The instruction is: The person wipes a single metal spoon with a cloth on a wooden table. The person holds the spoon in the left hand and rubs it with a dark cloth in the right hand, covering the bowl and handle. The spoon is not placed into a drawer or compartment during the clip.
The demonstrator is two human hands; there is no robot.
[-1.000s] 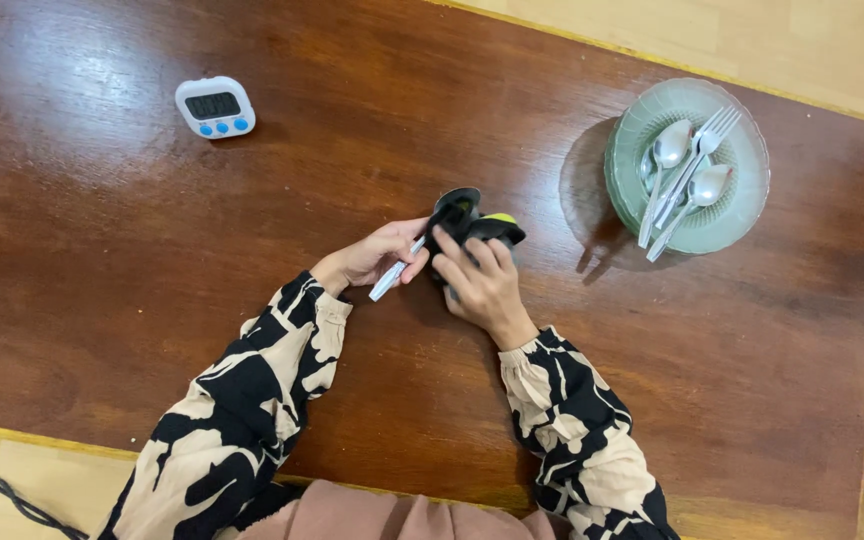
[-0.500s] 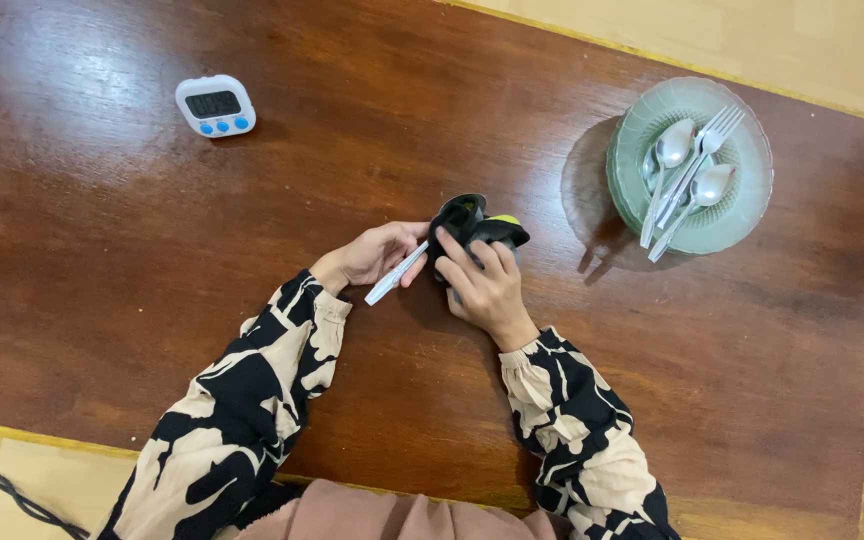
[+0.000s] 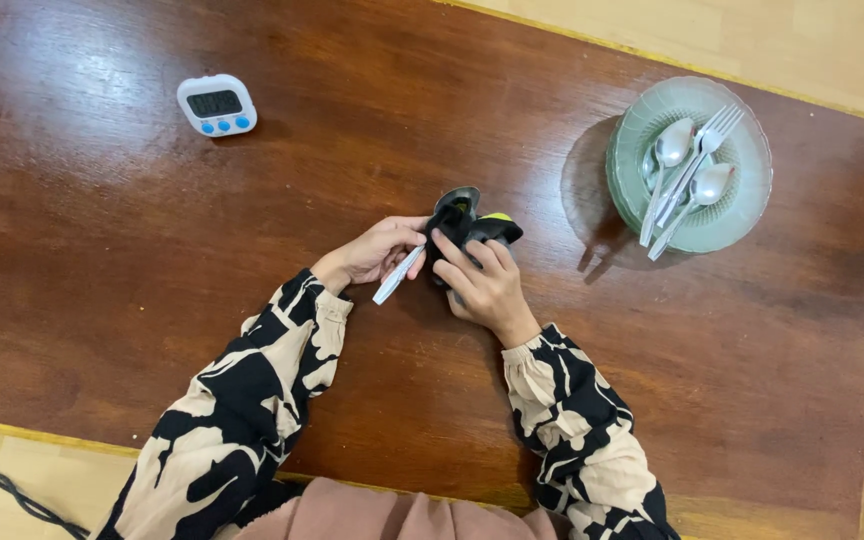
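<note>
My left hand [image 3: 372,252] grips the handle of a metal spoon [image 3: 399,274]; its bowl pokes out above a black cloth [image 3: 472,228] with a yellow-green patch. My right hand [image 3: 482,280] is closed over that cloth and presses it around the spoon's neck. Both hands meet over the middle of the brown wooden table [image 3: 152,260]. Most of the spoon's stem is hidden under the cloth and my fingers.
A green glass plate [image 3: 742,200] at the right holds two spoons and forks [image 3: 687,175]. A white digital timer [image 3: 216,104] with blue buttons lies at the far left. The table's far edge meets a pale floor.
The spoon's bowl has tilted up a little out of the cloth, and my right fingers have shifted slightly on it. Everything else is where it was.
</note>
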